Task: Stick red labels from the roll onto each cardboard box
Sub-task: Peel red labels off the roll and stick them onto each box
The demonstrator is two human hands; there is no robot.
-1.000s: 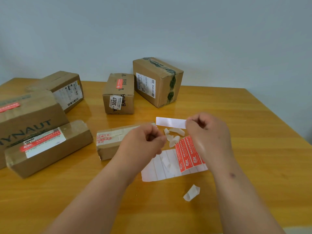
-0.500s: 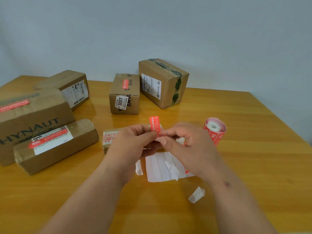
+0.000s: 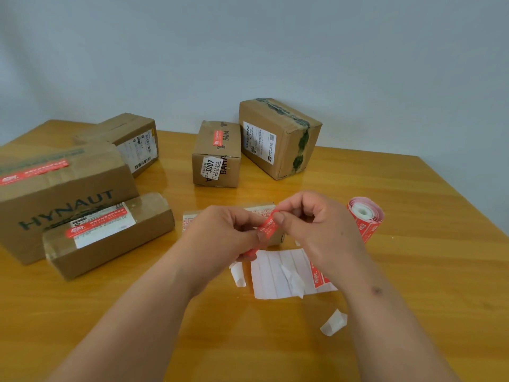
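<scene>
Wooden table (image 3: 413,271), wall behind. At far left, HYNAUT box (image 3: 55,197), red label on top; in front of it, long box (image 3: 110,232), also red-labelled. Behind, left rear box (image 3: 129,139). At centre back, BAHA box (image 3: 217,153) with a red label, and just right of it, taped box (image 3: 278,136). Small box (image 3: 190,219) mostly hidden behind the hands. Label roll (image 3: 365,216) on its side at right, its spent backing strip (image 3: 275,274) trailing toward the near edge among paper scraps (image 3: 333,322). Left hand (image 3: 223,232) and right hand (image 3: 316,230) raised over the strip, each pinching one end of a peeled red label (image 3: 265,228).
</scene>
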